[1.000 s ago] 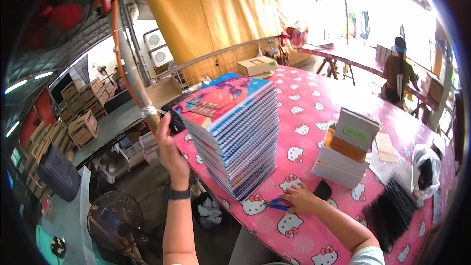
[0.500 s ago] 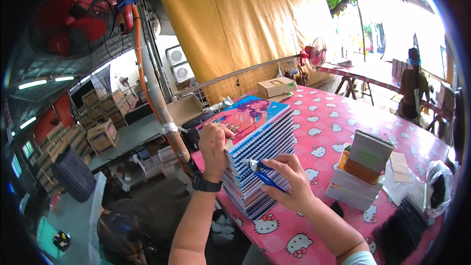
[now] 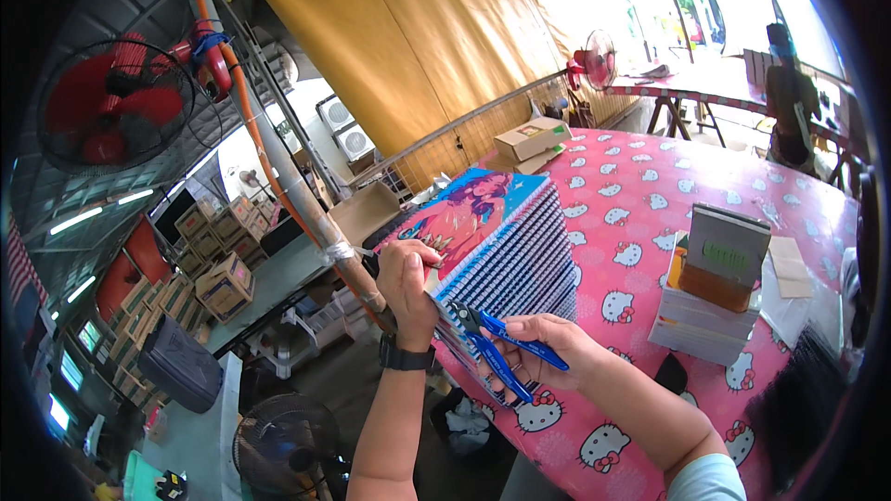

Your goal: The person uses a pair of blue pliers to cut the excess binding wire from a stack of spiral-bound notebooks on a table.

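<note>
A tall stack of spiral-bound notebooks [image 3: 520, 264] stands at the table's near left edge, coil bindings facing right and a colourful illustrated cover on top. My left hand [image 3: 408, 289], wearing a dark wristwatch [image 3: 406, 353], is curled over the near left corner of the top notebook. In my right hand [image 3: 557, 345] is a pair of blue-handled wire cutters [image 3: 506, 375]. Their handles are spread and their dark jaws point up-left, at the near corner of the upper notebooks by the coil ends. Whether the jaws touch a wire I cannot tell.
The table has a pink patterned cover [image 3: 640, 213]. To the right stand stacked small books [image 3: 701, 320], a clear plastic bag and black coils [image 3: 796, 408]. A cardboard box [image 3: 532, 138] sits behind the notebooks. A pole [image 3: 306, 190] and fans are at left; a person [image 3: 789, 111] is far right.
The cutters have moved from the coil side to the near corner of the stack, and their handles now show spread apart. My left hand stays on the corner. The whole view has shifted.
</note>
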A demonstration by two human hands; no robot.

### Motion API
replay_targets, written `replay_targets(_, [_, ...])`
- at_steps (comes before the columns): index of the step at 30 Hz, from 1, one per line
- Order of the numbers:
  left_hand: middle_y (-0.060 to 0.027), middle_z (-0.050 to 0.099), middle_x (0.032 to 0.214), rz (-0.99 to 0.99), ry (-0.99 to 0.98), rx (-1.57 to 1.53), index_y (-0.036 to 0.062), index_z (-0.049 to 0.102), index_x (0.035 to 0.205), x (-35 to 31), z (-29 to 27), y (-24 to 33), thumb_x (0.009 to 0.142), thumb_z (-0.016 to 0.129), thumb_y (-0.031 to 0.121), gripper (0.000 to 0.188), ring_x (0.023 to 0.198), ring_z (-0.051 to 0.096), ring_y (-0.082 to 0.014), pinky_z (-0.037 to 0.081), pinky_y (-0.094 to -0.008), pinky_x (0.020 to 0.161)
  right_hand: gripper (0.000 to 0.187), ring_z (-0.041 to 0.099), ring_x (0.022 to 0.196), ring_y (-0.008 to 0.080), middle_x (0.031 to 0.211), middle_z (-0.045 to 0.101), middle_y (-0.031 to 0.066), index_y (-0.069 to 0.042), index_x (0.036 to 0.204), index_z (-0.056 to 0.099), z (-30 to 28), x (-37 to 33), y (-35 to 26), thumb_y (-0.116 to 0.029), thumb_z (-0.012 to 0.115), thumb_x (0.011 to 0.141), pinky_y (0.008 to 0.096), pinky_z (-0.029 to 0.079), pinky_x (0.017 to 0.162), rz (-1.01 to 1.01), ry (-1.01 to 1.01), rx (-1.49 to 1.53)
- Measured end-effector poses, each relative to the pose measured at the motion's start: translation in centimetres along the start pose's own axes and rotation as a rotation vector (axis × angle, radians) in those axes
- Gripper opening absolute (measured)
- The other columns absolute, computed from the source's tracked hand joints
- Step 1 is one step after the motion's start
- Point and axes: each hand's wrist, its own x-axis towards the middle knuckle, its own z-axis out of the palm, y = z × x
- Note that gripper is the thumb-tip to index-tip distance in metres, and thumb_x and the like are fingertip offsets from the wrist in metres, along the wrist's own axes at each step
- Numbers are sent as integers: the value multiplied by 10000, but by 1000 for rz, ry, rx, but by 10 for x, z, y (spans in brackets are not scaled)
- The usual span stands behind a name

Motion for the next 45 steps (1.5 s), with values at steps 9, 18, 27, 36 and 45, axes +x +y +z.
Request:
replay_targets(9, [-92,629,828,-148,-839,533,8,615,857,77,-10,50,637,786,498,564,800,616,-185,492,-317,700,548,479,894,261,1005,545,101,-97,1190,573,-3,-9,-1,-242,734,686,381,424,830,-313,210,-663])
replay_targets(18, [-132,621,835,-200,-1040,799,11,575,842,85,5,73,576,819,424,549,807,612,-257,491,-350,735,357,593,764,182,921,619,92,8,1122,575,-13,-4,6,-229,615,858,308,510,653,446,-175,477])
replay_targets(27, [-136,578,906,-69,-1089,857,10,547,904,81,6,75,532,842,392,610,824,602,-262,498,-358,740,525,457,920,274,1015,515,87,-124,1199,562,8,-19,9,-251,710,712,393,394,823,-280,220,-613])
replay_targets(36, [-118,570,921,-31,-1063,804,12,552,920,77,-1,70,535,825,515,690,843,594,-239,492,-343,721,453,516,852,247,948,550,83,-93,1152,588,5,-16,20,-209,705,731,373,443,762,-308,191,-486])
replay_targets(45, [-79,544,768,-3,-282,70,5,548,743,30,-22,3,957,373,465,537,764,545,-190,417,-302,722,427,532,885,249,950,567,82,-83,1138,587,8,-20,11,-264,698,768,368,456,793,-172,160,-399])
